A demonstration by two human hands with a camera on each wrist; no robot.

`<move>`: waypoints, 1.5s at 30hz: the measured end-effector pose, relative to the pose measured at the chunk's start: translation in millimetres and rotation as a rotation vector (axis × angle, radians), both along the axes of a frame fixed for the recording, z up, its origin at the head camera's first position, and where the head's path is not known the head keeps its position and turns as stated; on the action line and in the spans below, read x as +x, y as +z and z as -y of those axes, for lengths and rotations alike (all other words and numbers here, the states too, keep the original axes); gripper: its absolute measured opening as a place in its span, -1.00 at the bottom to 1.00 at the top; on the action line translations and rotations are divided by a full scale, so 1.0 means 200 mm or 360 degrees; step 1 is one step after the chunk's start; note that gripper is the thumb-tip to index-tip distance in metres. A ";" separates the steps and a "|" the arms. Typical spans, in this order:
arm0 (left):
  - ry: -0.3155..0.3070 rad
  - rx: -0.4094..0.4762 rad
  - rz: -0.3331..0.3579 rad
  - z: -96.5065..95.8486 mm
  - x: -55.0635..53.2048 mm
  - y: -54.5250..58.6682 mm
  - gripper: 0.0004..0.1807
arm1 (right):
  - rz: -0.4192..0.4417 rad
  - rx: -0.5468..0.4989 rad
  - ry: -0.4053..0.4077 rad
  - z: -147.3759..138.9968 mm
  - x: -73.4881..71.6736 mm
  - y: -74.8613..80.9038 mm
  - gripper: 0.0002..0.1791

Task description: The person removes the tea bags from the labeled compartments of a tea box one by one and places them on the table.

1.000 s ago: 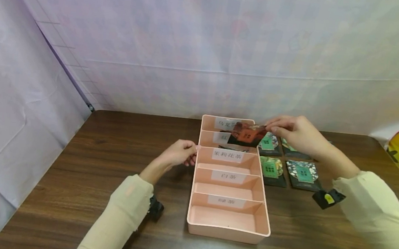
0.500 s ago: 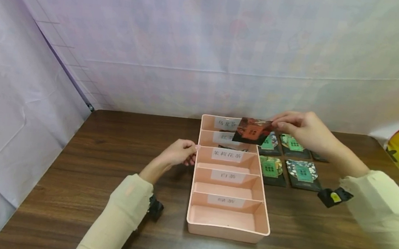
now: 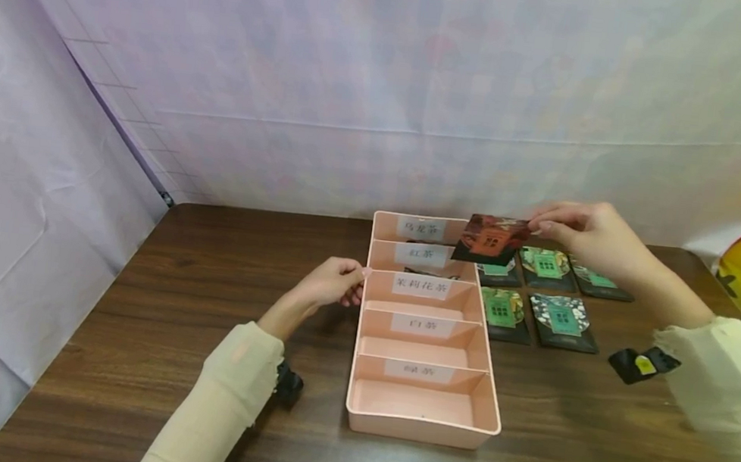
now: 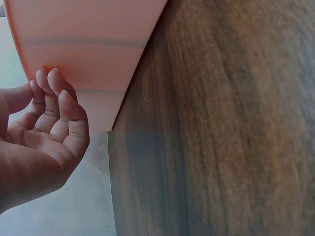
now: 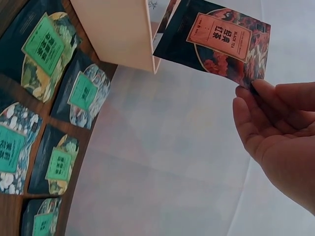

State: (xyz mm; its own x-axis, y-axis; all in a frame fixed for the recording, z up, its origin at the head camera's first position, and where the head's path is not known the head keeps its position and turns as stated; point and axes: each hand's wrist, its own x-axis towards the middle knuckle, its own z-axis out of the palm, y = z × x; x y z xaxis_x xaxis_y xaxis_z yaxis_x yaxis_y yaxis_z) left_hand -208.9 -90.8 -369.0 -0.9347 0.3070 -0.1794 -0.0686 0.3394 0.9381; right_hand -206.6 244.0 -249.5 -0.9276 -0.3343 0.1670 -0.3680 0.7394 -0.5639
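The right hand (image 3: pixel 599 238) pinches the red packet (image 3: pixel 491 240) by one corner, over the far right edge of the pink box (image 3: pixel 416 430); the left hand (image 3: pixel 331 285) pinches its left rim. A steady box and gentle grip should help.

Wears on the left a long, pale cream-yellow fabric sleeve (image 3: pixel 199 413), lightly wrinkled, with a rough-edged cuff (image 3: pixel 257 338) and a faint pinkish patch (image 3: pixel 237 353) close to its end. Matches it on the right with a loose, pale cream-yellow fabric sleeve (image 3: pixel 731 402), gathered and ragged at the opening. Carries a small, angular black piece (image 3: pixel 288 384) by the left cuff and a folded-looking black piece (image 3: pixel 626 367) with a yellow mark (image 3: pixel 646 364) by the right.
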 end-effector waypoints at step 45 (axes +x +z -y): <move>0.0007 0.0009 -0.0004 0.00 0.01 0.00 -0.68 | 0.0027 0.0265 -0.0318 -0.71 0.09 -0.21 -0.70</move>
State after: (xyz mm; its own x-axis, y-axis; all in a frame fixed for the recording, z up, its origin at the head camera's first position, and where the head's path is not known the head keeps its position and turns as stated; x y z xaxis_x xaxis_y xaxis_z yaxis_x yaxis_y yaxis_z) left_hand -206.7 -91.3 -368.5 -0.9364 0.3040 -0.1753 -0.0676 0.3339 0.9402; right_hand -188.2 386.5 -290.9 -0.9801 -0.1659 0.1085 -0.1968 0.8797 -0.4330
